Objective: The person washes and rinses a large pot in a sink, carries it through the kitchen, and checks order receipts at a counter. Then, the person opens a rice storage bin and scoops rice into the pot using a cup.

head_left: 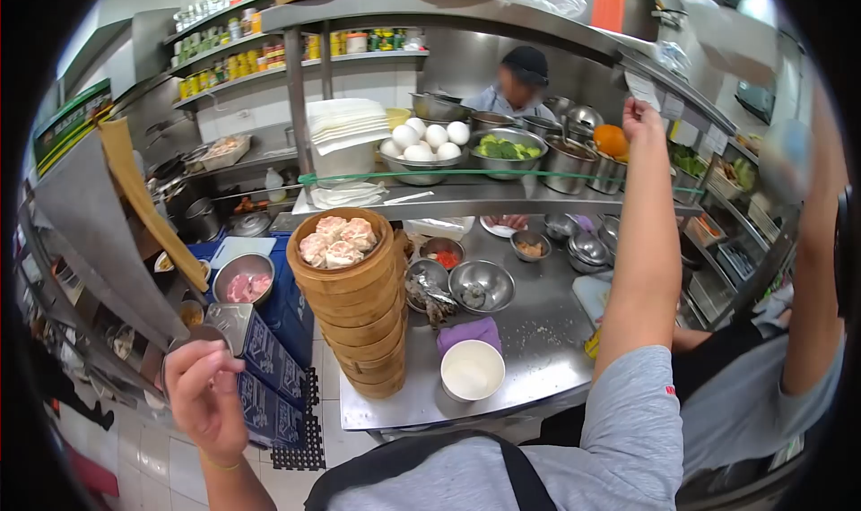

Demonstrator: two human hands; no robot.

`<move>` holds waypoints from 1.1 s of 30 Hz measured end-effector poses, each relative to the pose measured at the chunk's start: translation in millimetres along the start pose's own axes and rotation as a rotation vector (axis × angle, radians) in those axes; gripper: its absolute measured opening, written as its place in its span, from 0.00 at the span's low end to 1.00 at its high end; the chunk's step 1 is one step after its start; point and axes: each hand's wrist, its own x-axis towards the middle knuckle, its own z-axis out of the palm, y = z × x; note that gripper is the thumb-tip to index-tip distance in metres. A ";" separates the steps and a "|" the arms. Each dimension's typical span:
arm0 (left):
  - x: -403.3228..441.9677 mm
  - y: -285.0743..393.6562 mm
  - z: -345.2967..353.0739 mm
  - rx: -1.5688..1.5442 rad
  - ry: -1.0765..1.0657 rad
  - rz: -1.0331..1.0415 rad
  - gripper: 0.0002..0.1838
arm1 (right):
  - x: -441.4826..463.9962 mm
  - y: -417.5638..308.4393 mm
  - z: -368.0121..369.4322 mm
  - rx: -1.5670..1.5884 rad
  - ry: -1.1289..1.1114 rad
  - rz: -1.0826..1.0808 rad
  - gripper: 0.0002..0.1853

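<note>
My right hand (643,122) is raised at the upper shelf's edge, its fingers pinched on a white paper slip (642,90). At the lower left my left hand (208,394) is lifted with its fingers loosely bent and apart, and nothing shows between them. It is nearest to the blue tins (269,354). Right of them stands a tall stack of bamboo steamers (359,305), its top one holding several dumplings (336,240). A white tub (473,370) sits near the steel table's front edge, beside a purple cloth (470,333).
Metal bowls (482,286) stand on the steel table. Above it, a shelf (502,194) carries eggs (418,152), greens (507,147) and pots. Behind the shelf is a person in a dark cap (525,65). Another person's raised arm (816,242) is close on the right.
</note>
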 end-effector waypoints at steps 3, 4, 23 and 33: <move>-26.3 10.2 -29.6 0.055 0.082 -0.119 0.14 | 14.1 -1.9 12.6 0.056 -0.001 -0.008 0.06; -34.2 13.7 -39.5 0.072 0.104 -0.151 0.14 | 21.1 0.0 9.4 0.026 0.014 -0.028 0.06; -62.8 187.8 -226.1 -0.600 -0.095 -0.174 0.26 | -695.1 226.8 -3.6 -0.213 -1.306 0.300 0.16; -118.5 230.7 -377.5 -0.214 0.229 -0.070 0.24 | -1012.1 407.9 -179.9 -0.665 -2.722 0.247 0.22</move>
